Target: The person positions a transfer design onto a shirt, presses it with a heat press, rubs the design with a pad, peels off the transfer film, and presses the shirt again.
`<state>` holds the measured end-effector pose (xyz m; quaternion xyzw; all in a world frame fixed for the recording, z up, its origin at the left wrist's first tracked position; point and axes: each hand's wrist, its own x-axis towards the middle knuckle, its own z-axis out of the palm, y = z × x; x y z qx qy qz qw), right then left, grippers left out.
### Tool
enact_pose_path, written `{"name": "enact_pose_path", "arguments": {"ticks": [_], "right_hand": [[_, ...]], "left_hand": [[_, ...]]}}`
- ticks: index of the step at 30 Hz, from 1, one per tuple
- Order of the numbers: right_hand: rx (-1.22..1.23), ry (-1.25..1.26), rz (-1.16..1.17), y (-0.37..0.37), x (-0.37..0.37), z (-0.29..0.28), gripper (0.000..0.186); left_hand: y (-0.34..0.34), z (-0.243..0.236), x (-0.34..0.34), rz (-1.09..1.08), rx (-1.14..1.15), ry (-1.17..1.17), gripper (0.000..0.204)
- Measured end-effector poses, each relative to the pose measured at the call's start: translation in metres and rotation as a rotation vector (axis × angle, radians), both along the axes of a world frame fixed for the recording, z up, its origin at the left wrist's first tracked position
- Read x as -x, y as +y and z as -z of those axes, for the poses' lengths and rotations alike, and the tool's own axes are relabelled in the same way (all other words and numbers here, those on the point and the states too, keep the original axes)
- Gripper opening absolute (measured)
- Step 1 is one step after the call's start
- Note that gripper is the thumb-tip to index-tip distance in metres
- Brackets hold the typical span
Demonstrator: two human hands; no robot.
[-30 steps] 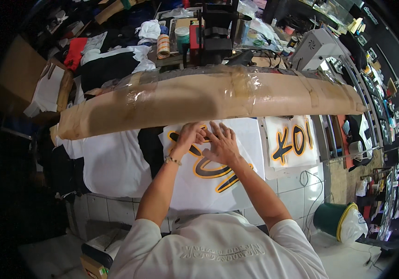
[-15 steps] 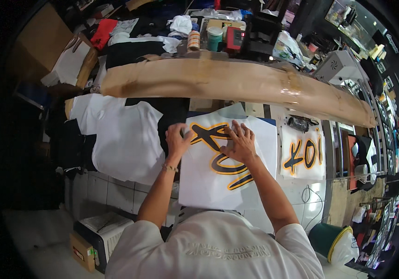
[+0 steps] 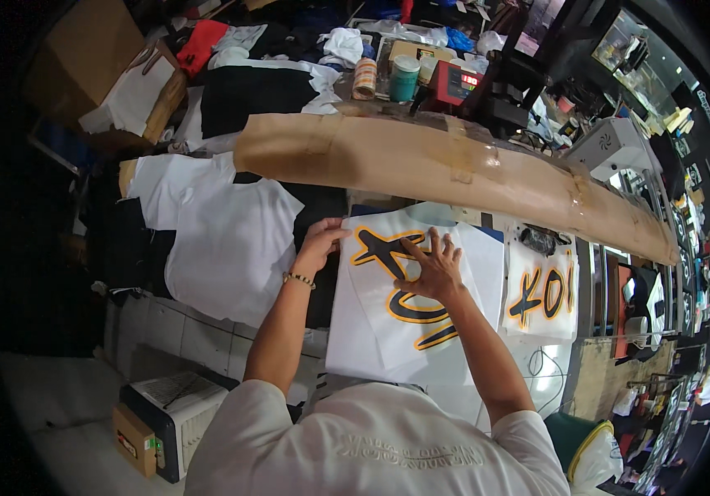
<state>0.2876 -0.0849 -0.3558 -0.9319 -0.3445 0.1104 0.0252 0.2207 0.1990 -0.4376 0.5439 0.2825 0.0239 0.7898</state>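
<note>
A white shirt (image 3: 355, 347) lies flat in front of me. On it is a translucent transfer sheet (image 3: 409, 326), tilted, with bold black lettering edged in orange. My right hand (image 3: 438, 269) rests palm down on the lettering, fingers spread. At the sheet's upper left corner, my left hand (image 3: 322, 241) is closed, thumb and fingers pinching the edge. To the right lies a pile of similar printed sheets (image 3: 547, 318), with a dark wrapped bundle (image 3: 541, 240) at its far end.
A long brown padded cover (image 3: 388, 157) spans the space beyond the shirt. More white shirts (image 3: 231, 248) lie at left over black cloth. Behind stand a teal jar (image 3: 404, 78), an orange-striped roll (image 3: 364, 78) and a red control box (image 3: 452, 87). A green bin (image 3: 570, 430) stands lower right.
My left hand has gone from open beside the sheet to closed at its corner. The right hand stays spread on the lettering. The sheet lies slightly straighter, and the whole view has shifted.
</note>
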Motion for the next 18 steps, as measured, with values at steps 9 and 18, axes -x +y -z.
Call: {"name": "enact_pose_path", "arguments": {"ticks": [9, 18], "right_hand": [[0.155, 0.133, 0.081, 0.024, 0.004, -0.02, 0.105], [0.112, 0.137, 0.058, 0.031, 0.001, -0.022, 0.103]], "left_hand": [[0.01, -0.013, -0.006, -0.008, -0.151, -0.103, 0.034], [0.01, 0.0, -0.013, 0.1, -0.372, -0.258, 0.042]]}}
